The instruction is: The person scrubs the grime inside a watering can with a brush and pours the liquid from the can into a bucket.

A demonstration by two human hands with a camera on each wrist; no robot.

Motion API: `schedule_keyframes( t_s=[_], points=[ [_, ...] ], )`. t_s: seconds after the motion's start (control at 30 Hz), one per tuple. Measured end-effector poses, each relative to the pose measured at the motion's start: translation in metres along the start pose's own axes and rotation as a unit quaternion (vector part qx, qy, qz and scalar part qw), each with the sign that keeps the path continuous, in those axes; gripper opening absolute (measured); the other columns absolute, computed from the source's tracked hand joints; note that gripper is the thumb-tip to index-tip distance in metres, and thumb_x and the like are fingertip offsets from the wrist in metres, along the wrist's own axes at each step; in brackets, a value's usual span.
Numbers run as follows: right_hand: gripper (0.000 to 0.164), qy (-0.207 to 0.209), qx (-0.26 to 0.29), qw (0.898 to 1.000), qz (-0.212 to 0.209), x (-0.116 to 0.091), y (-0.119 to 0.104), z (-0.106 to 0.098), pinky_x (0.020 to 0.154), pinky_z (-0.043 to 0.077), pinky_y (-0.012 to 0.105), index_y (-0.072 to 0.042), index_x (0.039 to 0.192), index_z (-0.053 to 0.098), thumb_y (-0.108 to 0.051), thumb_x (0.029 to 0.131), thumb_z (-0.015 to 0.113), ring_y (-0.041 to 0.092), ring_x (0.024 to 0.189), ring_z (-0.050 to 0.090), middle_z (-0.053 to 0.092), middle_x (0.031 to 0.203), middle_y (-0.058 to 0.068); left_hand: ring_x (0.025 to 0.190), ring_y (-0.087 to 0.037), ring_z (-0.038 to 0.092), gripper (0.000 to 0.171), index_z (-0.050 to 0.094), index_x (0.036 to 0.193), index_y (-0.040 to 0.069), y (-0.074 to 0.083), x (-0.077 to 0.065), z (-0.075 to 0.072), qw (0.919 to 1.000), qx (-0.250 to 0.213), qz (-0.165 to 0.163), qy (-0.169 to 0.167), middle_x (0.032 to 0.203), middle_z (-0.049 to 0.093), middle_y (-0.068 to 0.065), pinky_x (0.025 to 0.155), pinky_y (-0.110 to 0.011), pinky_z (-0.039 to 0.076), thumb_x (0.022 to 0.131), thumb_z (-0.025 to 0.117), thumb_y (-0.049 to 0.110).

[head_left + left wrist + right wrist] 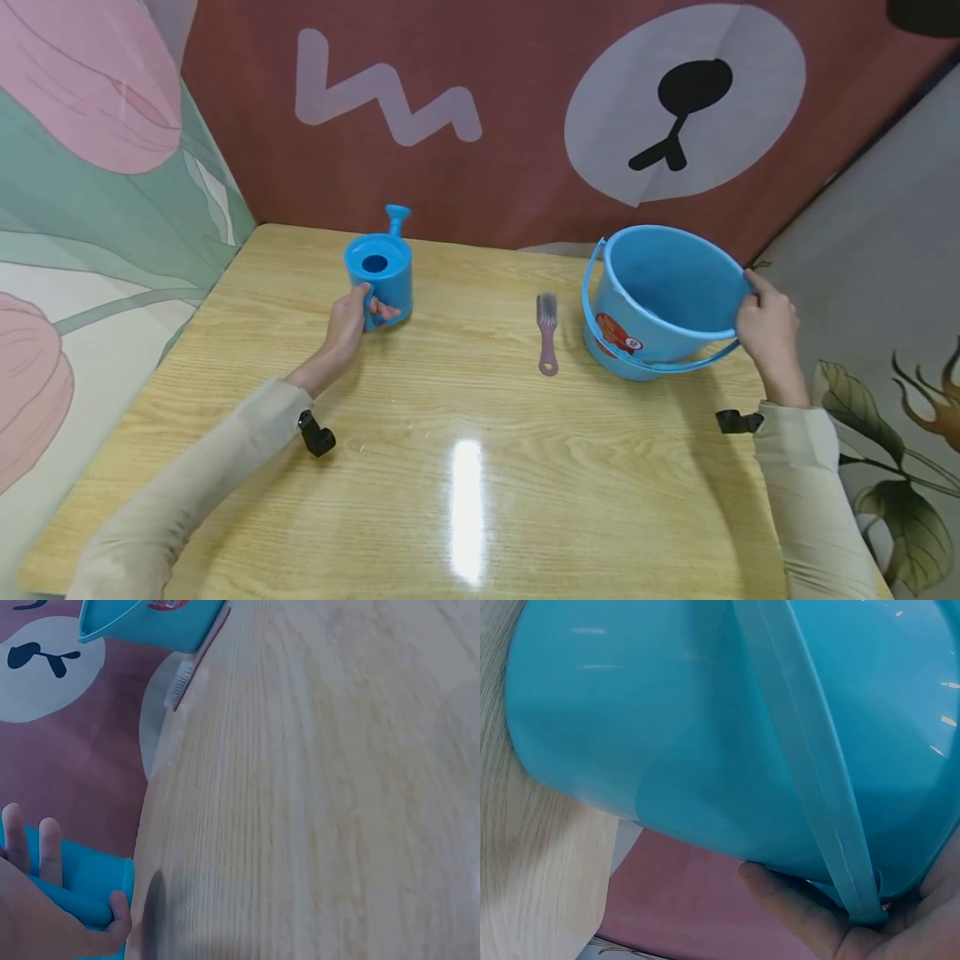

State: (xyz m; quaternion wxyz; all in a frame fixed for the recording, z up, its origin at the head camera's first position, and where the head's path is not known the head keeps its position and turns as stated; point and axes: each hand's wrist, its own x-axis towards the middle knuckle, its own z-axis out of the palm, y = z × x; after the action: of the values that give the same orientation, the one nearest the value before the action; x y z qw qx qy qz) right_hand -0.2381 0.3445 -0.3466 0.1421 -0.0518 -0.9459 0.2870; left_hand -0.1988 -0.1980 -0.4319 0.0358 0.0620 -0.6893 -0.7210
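At the back left of the table, my left hand (347, 325) grips the handle of a blue watering can (393, 287). Its spout points toward the wall, and the round opening on top faces up. In the left wrist view my fingers (50, 851) wrap round the can's handle. Over at the right, my right hand (771, 329) holds the rim of a light blue bucket (652, 329), which tilts slightly. The bucket's bail handle (810, 742) hangs down across its front. A purple brush (547, 354) with grey bristles lies between the can and the bucket, bristles toward the back.
The wooden table (420, 400) ends at the back against a brown cloth (517, 183) printed with a bear face. Patterned cloths hang at both sides. Each wrist carries a small black camera (317, 435).
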Motion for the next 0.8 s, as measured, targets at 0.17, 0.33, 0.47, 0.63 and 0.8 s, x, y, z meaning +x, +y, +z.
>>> schedule_keyframes(
  t_s=[0.17, 0.33, 0.47, 0.63, 0.8],
  points=[
    [0.052, 0.001, 0.004, 1.000, 0.000, -0.001, 0.000, 0.000, 0.062, 0.032, 0.039, -0.003, 0.152, 0.033, -0.010, 0.101, 0.022, 0.031, 0.067, 0.045, 0.046, 0.139, 0.035, 0.090, -0.010, 0.070, 0.043, 0.050, 0.083, 0.004, -0.001, -0.001, -0.003, 0.9999, 0.010, 0.003, -0.009, 0.077, 0.068, 0.004, 0.091, -0.044, 0.046, 0.107, 0.031, 0.034],
    [0.052, 0.001, 0.007, 1.000, 0.000, -0.003, 0.000, 0.001, 0.062, 0.032, 0.040, -0.002, 0.152, 0.033, -0.010, 0.101, 0.022, 0.035, 0.072, 0.046, 0.044, 0.140, 0.034, 0.089, -0.010, 0.070, 0.043, 0.052, 0.083, 0.006, -0.004, -0.002, -0.007, 0.9999, 0.013, -0.008, -0.004, 0.077, 0.068, 0.004, 0.093, -0.046, 0.046, 0.107, 0.032, 0.035],
    [0.053, 0.001, 0.005, 1.000, -0.004, -0.002, 0.000, 0.000, 0.062, 0.031, 0.039, -0.003, 0.152, 0.033, -0.011, 0.101, 0.021, 0.031, 0.065, 0.043, 0.046, 0.138, 0.035, 0.089, -0.010, 0.070, 0.042, 0.051, 0.082, 0.007, -0.006, -0.003, -0.010, 0.9999, 0.012, -0.009, 0.003, 0.077, 0.068, 0.005, 0.093, -0.047, 0.046, 0.106, 0.032, 0.035],
    [0.053, -0.001, 0.003, 1.000, -0.007, -0.001, 0.000, -0.001, 0.059, 0.031, 0.038, -0.004, 0.152, 0.033, -0.011, 0.101, 0.021, 0.024, 0.053, 0.037, 0.049, 0.133, 0.037, 0.087, -0.010, 0.070, 0.039, 0.050, 0.080, 0.008, -0.009, -0.003, -0.013, 0.9998, 0.016, -0.008, 0.009, 0.075, 0.068, 0.005, 0.092, -0.048, 0.046, 0.106, 0.031, 0.032],
    [0.053, -0.002, 0.001, 1.000, -0.003, -0.001, 0.000, -0.001, 0.058, 0.032, 0.038, -0.004, 0.152, 0.033, -0.011, 0.101, 0.022, 0.024, 0.055, 0.039, 0.046, 0.138, 0.035, 0.085, -0.010, 0.070, 0.038, 0.050, 0.079, 0.009, -0.011, -0.002, -0.015, 0.9996, 0.021, -0.008, 0.018, 0.073, 0.067, 0.005, 0.090, -0.046, 0.048, 0.105, 0.031, 0.029]
  ],
)
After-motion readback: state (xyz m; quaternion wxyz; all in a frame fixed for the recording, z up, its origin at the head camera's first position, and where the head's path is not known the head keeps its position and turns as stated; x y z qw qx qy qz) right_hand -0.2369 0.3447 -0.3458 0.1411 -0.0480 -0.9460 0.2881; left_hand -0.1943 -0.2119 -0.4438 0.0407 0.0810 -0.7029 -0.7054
